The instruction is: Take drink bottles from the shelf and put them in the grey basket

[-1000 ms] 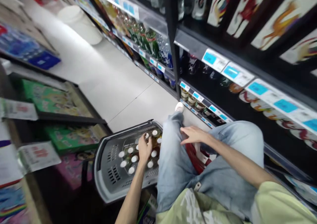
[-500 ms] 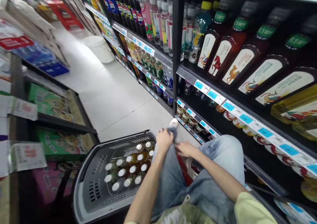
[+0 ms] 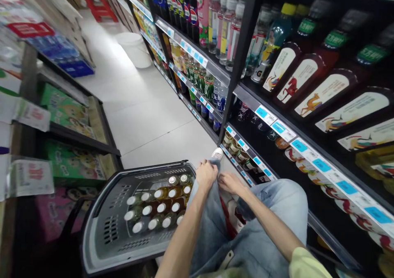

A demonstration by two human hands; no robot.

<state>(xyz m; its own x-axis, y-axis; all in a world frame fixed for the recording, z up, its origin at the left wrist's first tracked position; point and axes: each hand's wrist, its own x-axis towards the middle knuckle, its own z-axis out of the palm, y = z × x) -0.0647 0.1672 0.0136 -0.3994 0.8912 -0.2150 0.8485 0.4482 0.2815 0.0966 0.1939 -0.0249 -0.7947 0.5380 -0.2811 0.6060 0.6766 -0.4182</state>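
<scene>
My left hand (image 3: 207, 174) lies over the left knee of my light blue jeans (image 3: 205, 229), its fingers curled round the cloth. Beside it, at the inner side of the same leg, my right hand (image 3: 229, 183) is closed with its fingertips against the denim; part of the grip is hidden. To my left stands a grey shopping basket (image 3: 106, 206) filled on its right side with rows of white-capped bottles (image 3: 161, 207). My forearm and leg cover the basket's right edge. A white shoe (image 3: 217, 154) shows beyond my hands.
Shelves on the right hold large dark tea bottles (image 3: 323, 91), with price strips (image 3: 300, 145) along their edges. Cola bottles (image 3: 181, 7) stand farther along. A white bucket (image 3: 134, 50) and a red stool (image 3: 97, 1) are down the aisle. Green boxes (image 3: 69, 110) fill the left rack.
The view has turned slightly, so the right-hand shelves sit farther right and the basket a little farther left. Both hands stay at the knee, with little visible movement.
</scene>
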